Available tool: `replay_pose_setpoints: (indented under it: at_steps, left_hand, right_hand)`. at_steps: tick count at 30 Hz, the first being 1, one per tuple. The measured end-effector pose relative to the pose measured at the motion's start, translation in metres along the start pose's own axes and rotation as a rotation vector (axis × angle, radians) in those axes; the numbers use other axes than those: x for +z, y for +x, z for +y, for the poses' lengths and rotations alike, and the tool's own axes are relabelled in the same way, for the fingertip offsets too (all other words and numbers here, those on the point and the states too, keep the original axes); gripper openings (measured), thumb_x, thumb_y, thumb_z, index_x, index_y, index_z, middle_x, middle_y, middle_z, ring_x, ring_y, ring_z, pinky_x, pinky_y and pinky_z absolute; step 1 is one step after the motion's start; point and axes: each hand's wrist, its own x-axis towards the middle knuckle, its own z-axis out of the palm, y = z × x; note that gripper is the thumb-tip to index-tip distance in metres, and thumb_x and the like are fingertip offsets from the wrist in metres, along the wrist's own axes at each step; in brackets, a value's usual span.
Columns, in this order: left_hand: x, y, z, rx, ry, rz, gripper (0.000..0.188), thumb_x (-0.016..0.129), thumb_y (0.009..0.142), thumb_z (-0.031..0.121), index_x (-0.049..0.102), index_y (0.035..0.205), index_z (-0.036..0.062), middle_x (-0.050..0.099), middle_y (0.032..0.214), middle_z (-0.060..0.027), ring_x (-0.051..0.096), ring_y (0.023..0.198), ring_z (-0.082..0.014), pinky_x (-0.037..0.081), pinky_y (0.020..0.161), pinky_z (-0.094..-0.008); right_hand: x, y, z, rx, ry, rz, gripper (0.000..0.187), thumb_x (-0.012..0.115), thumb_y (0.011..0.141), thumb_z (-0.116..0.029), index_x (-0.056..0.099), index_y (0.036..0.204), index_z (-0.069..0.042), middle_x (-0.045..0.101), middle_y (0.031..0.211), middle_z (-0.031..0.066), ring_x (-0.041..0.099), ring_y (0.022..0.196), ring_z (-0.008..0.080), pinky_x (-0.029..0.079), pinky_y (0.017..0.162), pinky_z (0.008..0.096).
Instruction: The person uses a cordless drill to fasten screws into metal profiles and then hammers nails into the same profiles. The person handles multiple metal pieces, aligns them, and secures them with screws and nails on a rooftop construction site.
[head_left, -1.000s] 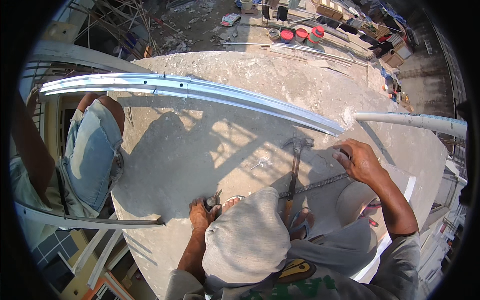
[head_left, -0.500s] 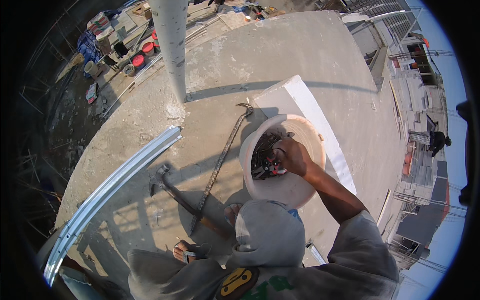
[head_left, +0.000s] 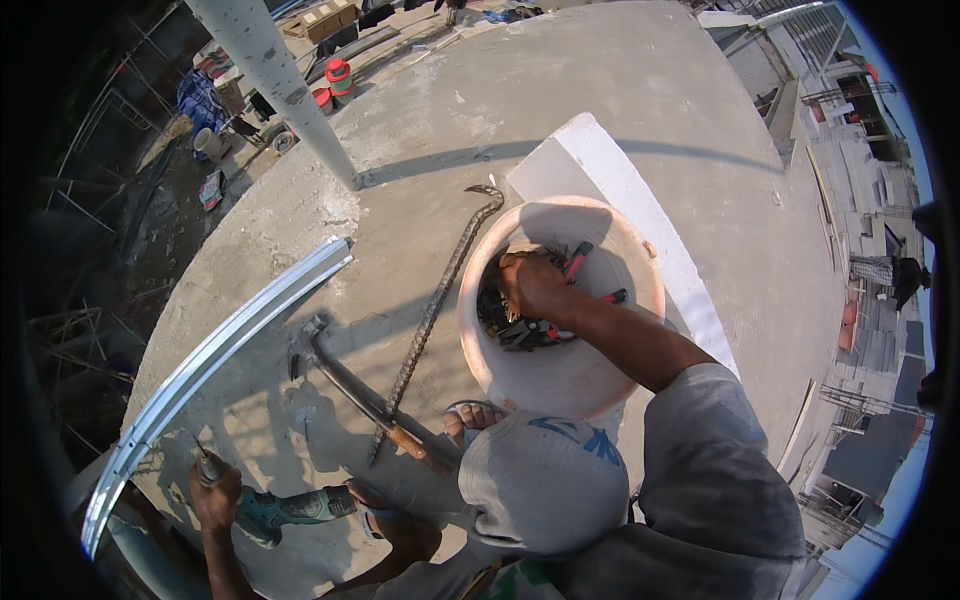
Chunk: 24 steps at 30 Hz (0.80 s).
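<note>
My right hand (head_left: 535, 287) is down inside a pale round bucket (head_left: 640, 330), its fingers curled among dark nails (head_left: 491, 310); whatever they grip is hidden. Pliers with red-and-black handles (head_left: 578, 260) lean inside the bucket, close to that hand. At the lower left, my left hand (head_left: 215, 492) is closed around the front end of a teal cordless drill (head_left: 265, 512), with its bit pointing up and away. A claw hammer (head_left: 345, 380) lies on the concrete between my hands, its wooden handle across a ribbed, hook-ended steel bar (head_left: 430, 322).
A long white block (head_left: 635, 200) lies against the bucket's far side. Curved metal channel (head_left: 225, 350) runs along the left, near the slab's edge. Beyond stands a grey post (head_left: 290, 100); red-lidded tubs (head_left: 340, 75) sit further off. Another person (head_left: 905, 280) is at far right.
My left hand has come into view at the lower left, holding the drill. My right hand has moved left and deeper into the bucket, and the pliers' handles now show beside it.
</note>
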Motion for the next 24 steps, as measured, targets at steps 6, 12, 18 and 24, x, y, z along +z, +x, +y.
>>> replay_pose_setpoints:
  at_steps: [6, 12, 18, 24]
  left_hand:
    - [0.079, 0.026, 0.01, 0.075, 0.128, -0.22, 0.016, 0.069, 0.07, 0.011, 0.057, 0.071, -0.0003, 0.059, 0.063, -0.0059, 0.056, 0.055, -0.0163, 0.046, 0.054, -0.0351]
    - [0.124, 0.028, -0.045, -0.125, -0.187, -0.153, 0.015, 0.068, 0.074, 0.011, 0.056, 0.073, 0.0015, 0.058, 0.065, -0.0033, 0.056, 0.057, -0.0155, 0.046, 0.056, -0.0334]
    - [0.131, 0.023, -0.072, 0.006, 0.111, 0.146, 0.032, 0.072, 0.077, 0.018, 0.061, 0.099, -0.0031, 0.067, 0.084, -0.0111, 0.066, 0.076, -0.022, 0.053, 0.071, -0.0353]
    - [0.132, 0.019, -0.068, 0.092, 0.228, 0.323, 0.044, 0.073, 0.084, 0.021, 0.06, 0.118, -0.004, 0.067, 0.111, -0.0217, 0.066, 0.102, -0.0324, 0.052, 0.089, -0.0405]
  right_hand:
    - [0.015, 0.005, -0.007, -0.122, -0.075, 0.067, 0.02, 0.065, 0.074, -0.014, 0.072, 0.09, -0.003, 0.067, 0.104, 0.0197, 0.067, 0.095, 0.0353, 0.055, 0.087, 0.041]
    - [0.013, 0.01, 0.005, -0.158, -0.087, -0.085, 0.023, 0.06, 0.079, -0.015, 0.071, 0.095, -0.003, 0.065, 0.107, 0.0185, 0.064, 0.105, 0.0336, 0.052, 0.092, 0.0407]
    - [0.013, 0.013, 0.006, -0.205, -0.254, -0.076, 0.018, 0.058, 0.08, -0.016, 0.072, 0.088, -0.007, 0.067, 0.099, 0.0146, 0.066, 0.1, 0.0312, 0.054, 0.087, 0.0403]
    - [0.01, 0.01, 0.0, -0.108, -0.309, -0.056, 0.017, 0.06, 0.082, -0.02, 0.072, 0.089, -0.01, 0.068, 0.105, 0.0144, 0.069, 0.092, 0.0296, 0.056, 0.081, 0.0378]
